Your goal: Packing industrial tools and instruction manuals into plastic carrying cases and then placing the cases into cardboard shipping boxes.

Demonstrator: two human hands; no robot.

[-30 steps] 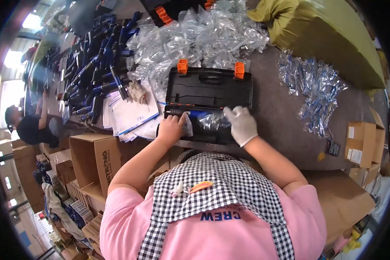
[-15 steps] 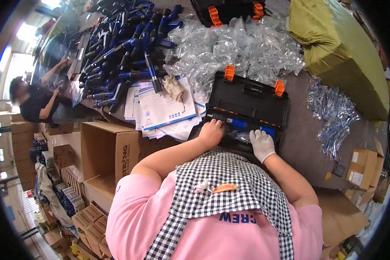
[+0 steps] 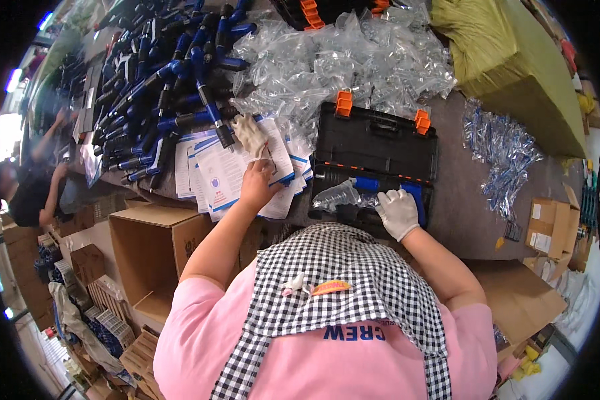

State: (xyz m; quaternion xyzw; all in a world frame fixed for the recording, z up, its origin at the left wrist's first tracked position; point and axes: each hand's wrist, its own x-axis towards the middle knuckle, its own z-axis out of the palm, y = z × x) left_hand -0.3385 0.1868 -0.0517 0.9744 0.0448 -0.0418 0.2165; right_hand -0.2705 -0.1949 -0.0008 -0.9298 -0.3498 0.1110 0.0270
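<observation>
Left hand [image 3: 259, 181] at eleven o'clock, over printed sheets [image 3: 225, 175]; right hand [image 3: 399, 215] (gloved) at one o'clock, over black case [image 3: 373, 141]. State of either grip: cannot tell.

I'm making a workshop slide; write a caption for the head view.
Bare left hand at printed sheets, gloved right hand at an open black case, clear bags piled beyond.
</observation>
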